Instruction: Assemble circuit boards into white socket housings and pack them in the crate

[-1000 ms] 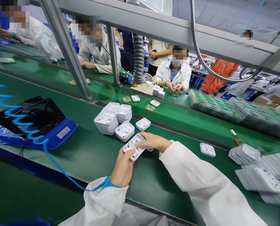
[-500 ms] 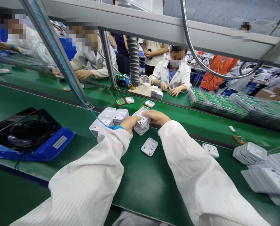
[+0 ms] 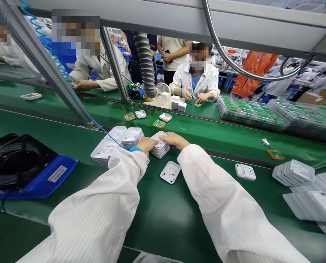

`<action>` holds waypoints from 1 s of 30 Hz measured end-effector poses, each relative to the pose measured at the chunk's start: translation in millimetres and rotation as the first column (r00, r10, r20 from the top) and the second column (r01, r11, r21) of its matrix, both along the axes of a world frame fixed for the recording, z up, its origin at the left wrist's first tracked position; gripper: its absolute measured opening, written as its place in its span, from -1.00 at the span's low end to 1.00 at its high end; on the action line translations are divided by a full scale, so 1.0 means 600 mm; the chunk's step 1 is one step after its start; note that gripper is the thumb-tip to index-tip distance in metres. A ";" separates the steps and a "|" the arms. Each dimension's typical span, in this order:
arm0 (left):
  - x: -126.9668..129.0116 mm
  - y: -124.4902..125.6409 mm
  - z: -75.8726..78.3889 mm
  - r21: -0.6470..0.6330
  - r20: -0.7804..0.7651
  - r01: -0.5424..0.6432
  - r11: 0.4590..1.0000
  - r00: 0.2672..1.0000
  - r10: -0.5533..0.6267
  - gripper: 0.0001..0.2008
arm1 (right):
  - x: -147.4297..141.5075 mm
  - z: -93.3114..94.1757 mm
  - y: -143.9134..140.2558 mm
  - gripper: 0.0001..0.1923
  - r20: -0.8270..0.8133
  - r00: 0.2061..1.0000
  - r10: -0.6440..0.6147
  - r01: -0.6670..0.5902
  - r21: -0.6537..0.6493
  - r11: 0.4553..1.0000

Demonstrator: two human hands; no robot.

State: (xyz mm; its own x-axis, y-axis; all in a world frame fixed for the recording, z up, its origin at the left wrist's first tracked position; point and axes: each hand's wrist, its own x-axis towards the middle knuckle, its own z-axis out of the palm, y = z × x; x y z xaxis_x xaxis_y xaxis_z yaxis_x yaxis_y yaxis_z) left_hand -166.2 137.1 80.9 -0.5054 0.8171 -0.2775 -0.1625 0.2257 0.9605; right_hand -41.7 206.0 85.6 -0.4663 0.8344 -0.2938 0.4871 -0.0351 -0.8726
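Both of my hands are closed round a small stack of white plastic housings (image 3: 160, 148) at the far edge of the green work surface. My left hand (image 3: 147, 145) grips its left side, thumb over the top piece. From the other side my right hand (image 3: 176, 140) holds the stack, thumb also on the top piece. Left of it stand more stacks of white housings (image 3: 105, 149), partly covered by my left wrist and sleeve. A single housing (image 3: 170, 172) lies nearer to me, its inside facing up.
A black fan (image 3: 20, 157) on a blue base sits left. To the right are a white housing (image 3: 245, 171) and fanned stacks (image 3: 294, 172). Beyond, on the green belt, lie circuit boards (image 3: 158, 124). Across it a person handles a board (image 3: 198, 104). A metal bar (image 3: 157, 18) crosses overhead.
The held housings have come down onto the piece beneath, making one stack. The camera view has shifted slightly. The person opposite now has a circuit board at the fingers.
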 end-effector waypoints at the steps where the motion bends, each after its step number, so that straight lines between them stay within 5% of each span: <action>1: 0.000 -0.002 0.004 -0.014 -0.043 -0.001 1.000 0.999 0.001 -0.70 | 0.007 -0.003 -0.005 -0.53 -0.014 0.999 -0.033 0.033 0.011 0.999; 5: 0.005 -0.030 0.037 -0.019 -0.251 0.008 1.000 0.968 -0.012 -0.63 | 0.039 -0.023 -0.038 -0.28 -0.048 0.990 -0.135 0.131 -0.065 0.989; 9: 0.038 -0.105 0.057 0.203 -0.561 0.179 0.963 0.827 -0.035 -0.61 | 0.044 -0.048 -0.063 -0.37 -0.167 0.981 -0.100 0.048 -0.290 0.956; 12: 0.086 -0.182 0.045 0.284 -0.631 0.364 0.887 0.768 -0.113 -0.61 | 0.025 -0.053 -0.058 -0.48 -0.247 0.965 -0.088 0.005 -0.321 0.947; 16: 0.141 -0.263 0.014 0.213 -0.547 0.507 0.835 0.770 -0.328 -0.62 | -0.005 -0.046 -0.042 -0.55 -0.264 0.965 -0.009 -0.083 -0.337 0.938; 21: 0.175 -0.281 -0.014 0.049 -0.576 0.562 0.826 0.691 -0.436 -0.62 | -0.006 -0.038 -0.048 -0.41 -0.212 0.972 0.100 -0.152 -0.248 0.957; 24: 0.195 -0.264 -0.035 0.036 -0.628 0.579 0.814 0.647 -0.432 -0.61 | 0.050 -0.024 -0.032 -0.31 -0.021 0.983 0.181 -0.178 0.114 0.977; 26: 0.215 -0.253 -0.053 0.074 -0.671 0.598 0.798 0.622 -0.403 -0.60 | 0.127 -0.005 -0.003 -0.37 0.157 0.979 0.134 -0.185 0.376 0.908; 28: 0.238 -0.246 -0.071 0.104 -0.705 0.629 0.770 0.593 -0.390 -0.60 | 0.231 0.016 0.035 -0.49 0.323 0.940 -0.106 -0.070 0.489 0.869; 30: 0.263 -0.245 -0.089 0.092 -0.733 0.688 0.720 0.536 -0.418 -0.60 | 0.347 0.030 0.074 -0.50 0.511 0.745 -0.428 0.166 0.481 0.861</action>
